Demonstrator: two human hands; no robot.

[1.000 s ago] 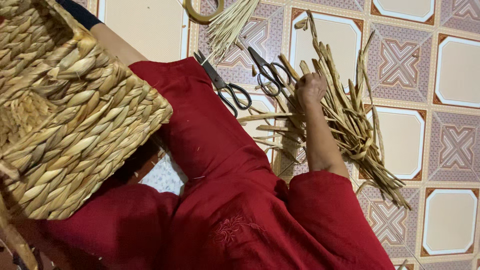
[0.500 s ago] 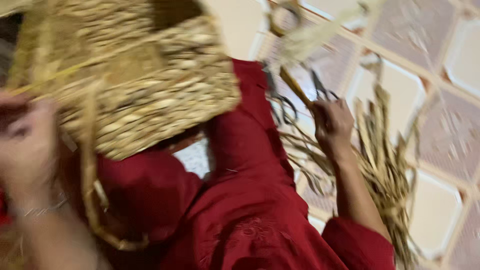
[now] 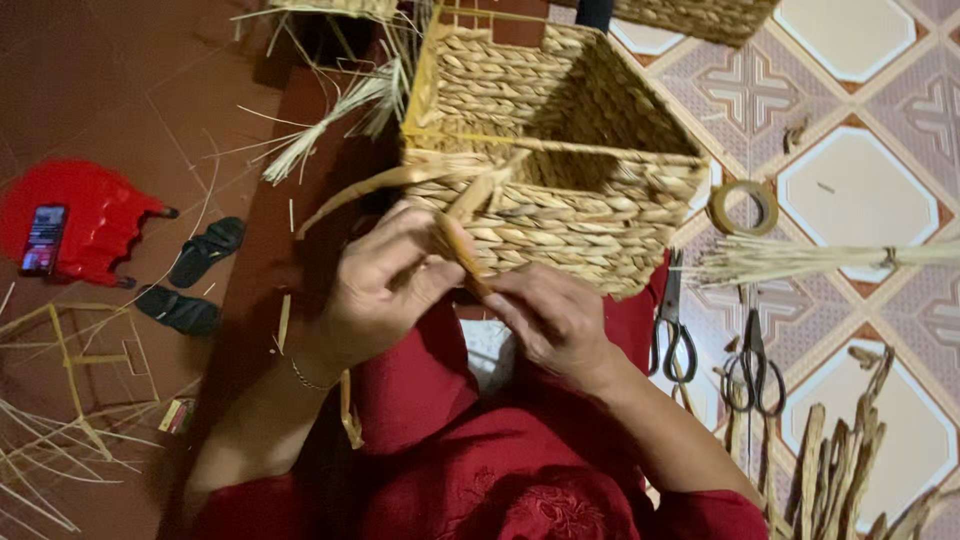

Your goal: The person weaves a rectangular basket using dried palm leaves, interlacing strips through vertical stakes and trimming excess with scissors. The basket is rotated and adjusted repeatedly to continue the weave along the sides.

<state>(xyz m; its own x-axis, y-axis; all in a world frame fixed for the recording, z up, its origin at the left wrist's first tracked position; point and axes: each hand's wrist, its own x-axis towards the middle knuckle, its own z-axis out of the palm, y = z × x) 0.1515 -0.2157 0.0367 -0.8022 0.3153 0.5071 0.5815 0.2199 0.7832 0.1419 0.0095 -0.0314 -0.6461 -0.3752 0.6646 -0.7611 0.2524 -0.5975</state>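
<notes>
A rectangular woven straw basket (image 3: 560,130) rests on my lap over red clothing, its opening turned away from me. My left hand (image 3: 385,285) pinches a flat tan straw strand (image 3: 455,235) at the basket's near edge. My right hand (image 3: 550,315) grips the same strand lower down, fingers closed around it. Both hands meet just below the basket's near wall.
Two pairs of scissors (image 3: 672,335) (image 3: 752,365) lie on the patterned tiles at right, beside a tape roll (image 3: 743,207), a tied straw bundle (image 3: 830,258) and braided strands (image 3: 840,470). At left are a red stool (image 3: 85,230) holding a phone, black sandals (image 3: 205,250) and a wire frame (image 3: 80,360).
My right hand left the strands on the floor at right and came to the basket. The basket swung in front of me, and both hands now hold a strand at its edge.
</notes>
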